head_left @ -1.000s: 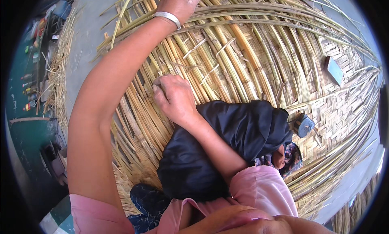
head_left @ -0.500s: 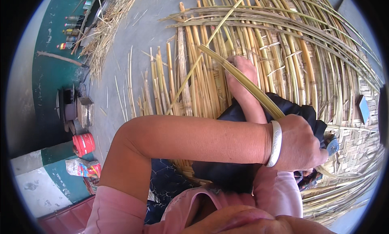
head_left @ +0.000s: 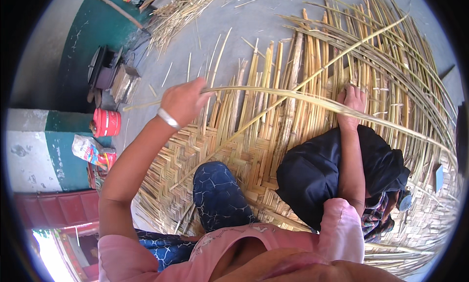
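Observation:
A woven mat (head_left: 246, 167) of flat split-cane strips lies in front of me, its unwoven strip ends fanning toward the far side. My left hand (head_left: 183, 101), a bangle on its wrist, is closed round one end of a long pale cane strip (head_left: 293, 93). That strip arches to the right above the mat, past my right wrist. My right hand (head_left: 352, 100) is low at the weave with its fingers curled down on the far-running strips (head_left: 312, 62); which ones it grips is partly hidden. Another yellow strip (head_left: 266, 111) slants across the mat.
Black cloth (head_left: 312, 169) is bunched under my right forearm. My patterned knee (head_left: 215, 191) rests on the mat. Loose strips (head_left: 410, 82) cross at the far right, near a blue flat object (head_left: 438, 178). A red bucket (head_left: 106, 122), a wooden block (head_left: 125, 84) and a straw heap (head_left: 183, 16) are left.
My left hand has swung from the right side across to the far left, drawing the long strip out over the mat. The view has shifted; my right hand remains at the strips.

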A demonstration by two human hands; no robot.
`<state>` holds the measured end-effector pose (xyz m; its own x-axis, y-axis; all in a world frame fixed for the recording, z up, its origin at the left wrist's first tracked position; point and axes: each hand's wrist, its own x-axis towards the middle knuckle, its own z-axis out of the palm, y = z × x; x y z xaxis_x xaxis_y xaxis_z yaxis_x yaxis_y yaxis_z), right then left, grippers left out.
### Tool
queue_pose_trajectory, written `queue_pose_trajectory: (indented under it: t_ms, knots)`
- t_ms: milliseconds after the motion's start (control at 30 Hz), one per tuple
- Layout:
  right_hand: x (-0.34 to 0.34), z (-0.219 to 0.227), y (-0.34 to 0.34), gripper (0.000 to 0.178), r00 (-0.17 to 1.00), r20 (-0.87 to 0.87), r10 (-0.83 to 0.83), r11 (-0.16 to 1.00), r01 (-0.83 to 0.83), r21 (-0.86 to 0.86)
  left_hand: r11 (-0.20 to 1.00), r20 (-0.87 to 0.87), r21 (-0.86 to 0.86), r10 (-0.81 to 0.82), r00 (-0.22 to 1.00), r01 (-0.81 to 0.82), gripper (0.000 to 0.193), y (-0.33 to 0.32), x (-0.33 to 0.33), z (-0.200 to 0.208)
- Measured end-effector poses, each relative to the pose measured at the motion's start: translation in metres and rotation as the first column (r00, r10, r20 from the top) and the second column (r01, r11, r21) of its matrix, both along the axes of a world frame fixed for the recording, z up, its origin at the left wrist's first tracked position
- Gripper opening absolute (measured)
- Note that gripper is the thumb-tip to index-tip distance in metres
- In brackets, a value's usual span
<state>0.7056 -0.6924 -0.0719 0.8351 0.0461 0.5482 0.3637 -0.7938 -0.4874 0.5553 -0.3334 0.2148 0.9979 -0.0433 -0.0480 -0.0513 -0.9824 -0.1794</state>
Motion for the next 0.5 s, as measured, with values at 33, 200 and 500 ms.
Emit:
queue_pose_trajectory:
  t_ms: [33,200,500]
  knots:
    - [0.002,-0.005,0.009,0.013,0.999,0.05,0.014,1.0,-0.013,-0.029,0.991,-0.02,0.009,0.132,0.991,-0.132,0.023,0.041,-0.037,0.008]
    - [0.001,-0.012,0.007,0.021,0.999,0.035,0.025,0.956,-0.014,-0.293,0.776,-0.216,-0.413,0.425,0.879,-0.477,0.034,0.123,-0.181,0.055]
    - [0.007,0.005,0.016,0.042,0.969,-0.19,-0.16,0.801,0.015,-0.599,0.825,-0.364,-0.422,0.226,0.903,-0.377,0.024,0.099,-0.302,0.116]
